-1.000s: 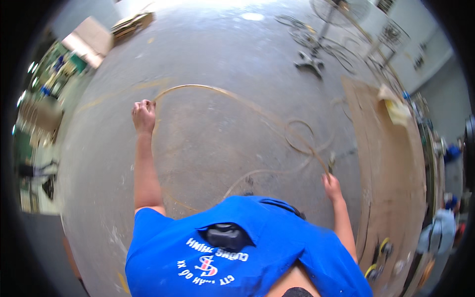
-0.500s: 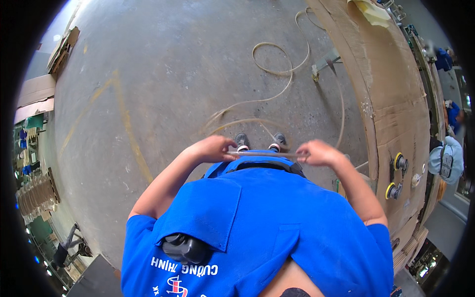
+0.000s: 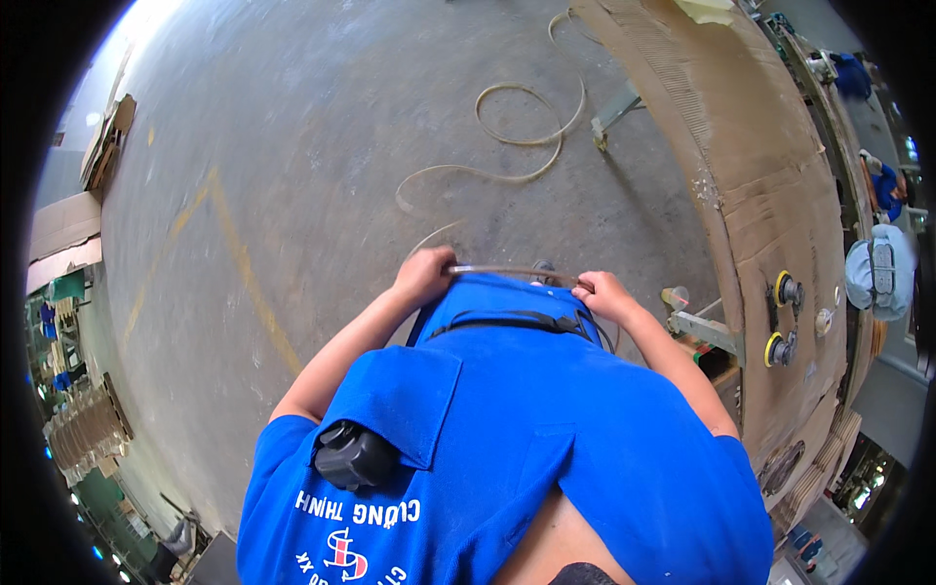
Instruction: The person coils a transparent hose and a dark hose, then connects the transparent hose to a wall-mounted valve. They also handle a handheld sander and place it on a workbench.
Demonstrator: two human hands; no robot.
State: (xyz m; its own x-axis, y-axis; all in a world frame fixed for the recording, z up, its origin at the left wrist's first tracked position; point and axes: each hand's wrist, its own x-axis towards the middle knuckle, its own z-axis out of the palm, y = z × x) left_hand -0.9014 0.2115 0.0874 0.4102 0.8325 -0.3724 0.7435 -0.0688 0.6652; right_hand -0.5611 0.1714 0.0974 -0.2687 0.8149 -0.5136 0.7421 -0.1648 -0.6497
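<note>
A thin, pale, translucent hose (image 3: 507, 270) runs taut between my two hands at waist height. My left hand (image 3: 426, 277) is closed around it at the left end of this stretch, with the knuckles up. At the other end, my right hand (image 3: 606, 295) pinches the hose between thumb and fingers. From the left hand the hose trails forward to the floor, where it lies in a loose loop (image 3: 480, 107) and an S-bend. Past my right hand, a bit of it seems to hang beside my hip, partly hidden by my body.
On my right stands a long cardboard-covered table (image 3: 770, 214). Two round sanders with yellow rims (image 3: 780, 348) and a tape roll (image 3: 824, 322) lie on it. A metal table leg (image 3: 614, 115) reaches the floor near the hose. Cardboard stacks (image 3: 109, 141) stand far left.
Both hands have moved a little forward, the right one also leftward, with the hose between them. The hose length that lay on the floor beside the table has been drawn away.
</note>
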